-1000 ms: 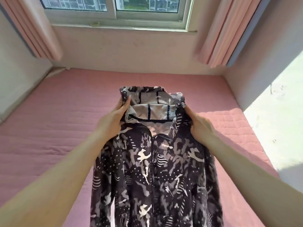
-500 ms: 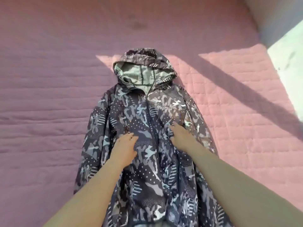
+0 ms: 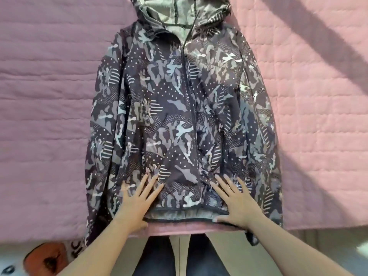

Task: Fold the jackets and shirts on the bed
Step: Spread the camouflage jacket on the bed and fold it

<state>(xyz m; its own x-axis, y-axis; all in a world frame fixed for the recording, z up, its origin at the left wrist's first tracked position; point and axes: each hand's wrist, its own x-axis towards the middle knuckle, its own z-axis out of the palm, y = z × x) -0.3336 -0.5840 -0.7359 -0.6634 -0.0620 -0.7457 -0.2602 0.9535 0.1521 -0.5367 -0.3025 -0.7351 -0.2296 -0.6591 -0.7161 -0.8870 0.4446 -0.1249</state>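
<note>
The camouflage jacket [image 3: 185,116] lies front up on the pink bed [image 3: 43,116], its long axis running from the hood at the frame's top to the hem near the bottom. Left hand [image 3: 137,198] and right hand [image 3: 237,202] press flat-fingered on the hem, a sleeve just outside each.

The thin hooded zip jacket [image 3: 179,116] wears a camouflage print of dark navy, grey and white, broken by dotted and striped patches; its hood lining [image 3: 169,14] is pale grey with dark seams. The quilted bed cover [image 3: 49,96] is pink, stitched in squares.
</note>
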